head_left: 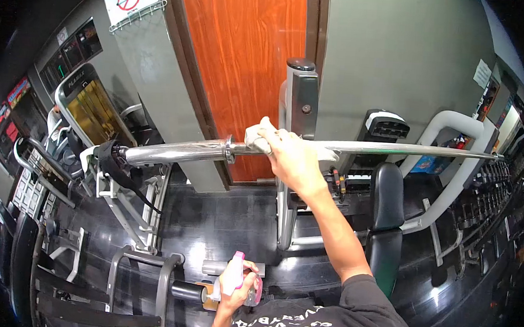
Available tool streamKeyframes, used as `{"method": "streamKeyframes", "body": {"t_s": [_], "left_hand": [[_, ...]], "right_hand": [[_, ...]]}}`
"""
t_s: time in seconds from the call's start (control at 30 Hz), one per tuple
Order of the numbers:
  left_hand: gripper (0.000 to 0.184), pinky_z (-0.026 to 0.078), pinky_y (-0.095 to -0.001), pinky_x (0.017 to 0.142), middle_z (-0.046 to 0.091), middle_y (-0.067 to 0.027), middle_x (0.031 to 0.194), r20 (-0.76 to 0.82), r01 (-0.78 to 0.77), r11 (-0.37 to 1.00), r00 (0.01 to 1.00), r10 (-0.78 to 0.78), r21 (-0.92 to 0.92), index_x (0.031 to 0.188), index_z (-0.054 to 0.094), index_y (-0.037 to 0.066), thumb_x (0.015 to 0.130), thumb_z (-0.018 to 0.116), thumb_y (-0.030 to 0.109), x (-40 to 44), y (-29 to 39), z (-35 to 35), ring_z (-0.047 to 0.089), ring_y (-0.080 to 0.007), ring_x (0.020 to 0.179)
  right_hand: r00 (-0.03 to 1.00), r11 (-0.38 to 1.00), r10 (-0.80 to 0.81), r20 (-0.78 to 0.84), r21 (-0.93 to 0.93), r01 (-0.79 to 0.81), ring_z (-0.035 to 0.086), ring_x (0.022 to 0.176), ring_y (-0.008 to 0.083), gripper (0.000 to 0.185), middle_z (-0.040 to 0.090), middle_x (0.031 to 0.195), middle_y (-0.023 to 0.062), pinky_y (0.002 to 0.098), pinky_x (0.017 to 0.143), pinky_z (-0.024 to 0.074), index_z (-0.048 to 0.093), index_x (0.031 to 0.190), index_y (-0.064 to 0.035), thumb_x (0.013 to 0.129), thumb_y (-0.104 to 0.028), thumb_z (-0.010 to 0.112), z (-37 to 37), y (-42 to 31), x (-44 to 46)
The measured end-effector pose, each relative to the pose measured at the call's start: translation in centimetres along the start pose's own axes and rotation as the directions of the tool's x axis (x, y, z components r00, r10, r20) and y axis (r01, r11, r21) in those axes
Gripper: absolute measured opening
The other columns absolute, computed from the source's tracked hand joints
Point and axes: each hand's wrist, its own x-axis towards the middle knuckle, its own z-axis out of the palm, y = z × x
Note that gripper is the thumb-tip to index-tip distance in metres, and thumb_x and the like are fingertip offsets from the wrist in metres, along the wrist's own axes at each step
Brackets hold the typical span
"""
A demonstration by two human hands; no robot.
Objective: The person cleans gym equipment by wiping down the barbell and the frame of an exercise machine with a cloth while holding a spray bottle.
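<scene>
A long metal barbell (178, 154) runs across the view at the height of the rack. My right hand (289, 156) is closed round a white cloth (260, 134), which is pressed on the bar just right of its collar (230, 150). Low in the view, near my shirt, my left hand (233, 284) grips a spray bottle (239, 270) with a pink and white top. A black strap (120, 170) hangs at the bar's left end.
A grey upright post (302, 100) stands behind the bar, before an orange wooden door (244, 60). Right of my arm is a black padded bench (387, 198). Gym machines fill the left; a dumbbell rack (491, 195) stands far right.
</scene>
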Motion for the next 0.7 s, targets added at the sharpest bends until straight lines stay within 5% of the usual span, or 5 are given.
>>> {"method": "streamKeyframes", "body": {"t_s": [0.13,0.27,0.43,0.63,0.7], "left_hand": [[0.019,0.051,-0.0260,0.057,0.059,-0.0133,0.093,-0.025,0.014,1.000,1.000,-0.014,0.006,0.102,0.047,-0.003,0.086,0.054,-0.008,-0.3,-0.4,-0.5,0.060,-0.0128,0.062],[0.018,0.051,-0.0260,0.057,0.059,-0.0128,0.092,-0.023,0.017,1.000,1.000,-0.017,-0.006,0.102,0.047,-0.003,0.086,0.055,-0.007,-0.1,-0.1,-0.6,0.060,-0.0126,0.062],[0.021,0.052,-0.0295,0.056,0.057,-0.0170,0.092,-0.011,0.004,0.999,1.000,-0.004,0.033,0.105,0.049,-0.002,0.086,0.056,-0.005,0.1,-0.3,-0.8,0.061,-0.0175,0.059],[0.016,0.050,-0.0249,0.056,0.059,-0.0112,0.091,-0.005,0.022,1.000,1.000,-0.022,0.003,0.100,0.049,-0.003,0.086,0.059,-0.003,0.4,-0.2,-0.9,0.060,-0.0119,0.061],[0.016,0.050,-0.0248,0.056,0.059,-0.0111,0.091,-0.006,0.028,1.000,1.000,-0.028,0.004,0.100,0.049,-0.003,0.086,0.059,-0.002,0.3,-0.3,-0.9,0.060,-0.0118,0.061]], "right_hand": [[0.996,0.999,0.050,0.080,-0.005,-0.050,0.064,0.063,0.0307,0.010,0.063,0.069,0.0120,0.0443,0.055,0.0492,0.051,0.089,-0.0076,0.085,-0.015,0.055,0.1,0.4,2.3],[0.982,0.987,0.124,0.140,-0.119,-0.107,0.066,0.070,0.0257,0.021,0.065,0.077,0.0089,0.0394,0.056,0.0515,0.054,0.103,-0.0134,0.083,-0.017,0.058,1.0,-0.1,2.7],[0.964,0.987,-0.128,-0.232,-0.123,0.102,0.062,0.098,0.0260,0.031,0.064,0.106,0.0047,0.0387,0.082,0.0498,0.063,0.107,-0.0154,0.078,-0.005,0.058,2.6,-0.8,-0.9],[0.970,0.979,-0.052,-0.239,0.177,0.097,0.059,0.105,0.0317,0.047,0.062,0.116,0.0085,0.0406,0.091,0.0483,0.061,0.116,-0.0141,0.072,0.003,0.059,2.9,-2.0,-5.2],[0.986,0.919,0.158,0.050,0.358,-0.165,0.063,0.097,0.0313,0.051,0.063,0.113,0.0074,0.0373,0.082,0.0537,0.061,0.117,-0.0153,0.070,0.004,0.062,1.4,-2.5,-6.0]]}}
